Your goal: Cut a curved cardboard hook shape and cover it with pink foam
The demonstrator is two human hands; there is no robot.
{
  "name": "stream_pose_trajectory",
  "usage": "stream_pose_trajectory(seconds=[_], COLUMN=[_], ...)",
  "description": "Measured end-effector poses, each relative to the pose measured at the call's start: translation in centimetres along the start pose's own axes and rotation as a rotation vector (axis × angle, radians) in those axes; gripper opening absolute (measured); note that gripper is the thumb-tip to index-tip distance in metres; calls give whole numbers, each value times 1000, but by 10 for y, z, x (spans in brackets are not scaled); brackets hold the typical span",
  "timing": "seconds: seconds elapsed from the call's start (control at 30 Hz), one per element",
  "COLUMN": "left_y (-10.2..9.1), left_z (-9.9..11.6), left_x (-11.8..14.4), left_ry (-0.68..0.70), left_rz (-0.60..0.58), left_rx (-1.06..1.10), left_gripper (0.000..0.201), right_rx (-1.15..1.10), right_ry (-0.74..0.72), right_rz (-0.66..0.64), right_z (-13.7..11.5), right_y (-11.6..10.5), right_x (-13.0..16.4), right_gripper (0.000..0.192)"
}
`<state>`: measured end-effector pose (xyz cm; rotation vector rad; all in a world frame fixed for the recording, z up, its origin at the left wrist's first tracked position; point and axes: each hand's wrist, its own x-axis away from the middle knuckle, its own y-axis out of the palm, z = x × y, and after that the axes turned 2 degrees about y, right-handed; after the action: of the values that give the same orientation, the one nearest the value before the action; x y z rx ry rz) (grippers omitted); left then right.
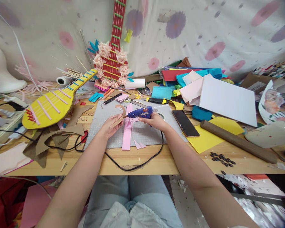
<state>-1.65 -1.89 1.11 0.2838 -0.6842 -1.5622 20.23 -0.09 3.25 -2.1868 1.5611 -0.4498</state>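
Observation:
My left hand (pixel 113 125) pinches a curved strip of brown cardboard (pixel 122 109) above the grey cutting mat (pixel 97 126). In my right hand (pixel 155 121) is a blue hot glue gun (pixel 140 112), held sideways with its nozzle pointing left and at the cardboard strip. Whether the nozzle touches the cardboard I cannot tell. Under the glue gun lies a long pink paper strip (pixel 126 137), with small pink paper scraps (pixel 139 144) beside it. The gun's black cord (pixel 133 169) loops along the table's front edge.
A yellow cardboard lute (pixel 47 107) lies at left, and a red one with paper flowers (pixel 111 65) leans on the back curtain. At right are a phone (pixel 185 123), yellow paper (pixel 204 139), a wooden stick (pixel 237 141) and black beads (pixel 222 159). Cardboard scraps (pixel 59 136) lie front left.

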Motion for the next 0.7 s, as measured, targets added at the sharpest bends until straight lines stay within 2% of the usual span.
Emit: stream_pose_trajectory(seconds=[0.3, 0.7], left_y=[2, 1], left_z=[1, 1], left_x=[1, 5], left_ry=[-21, -53], left_rz=[-15, -92], left_rx=[-33, -99], left_gripper=[11, 10], right_rx=[-14, 6], right_ry=[33, 49], right_rz=[51, 124], right_z=[11, 12], right_y=[-4, -7], right_x=[-5, -6], right_gripper=[42, 44])
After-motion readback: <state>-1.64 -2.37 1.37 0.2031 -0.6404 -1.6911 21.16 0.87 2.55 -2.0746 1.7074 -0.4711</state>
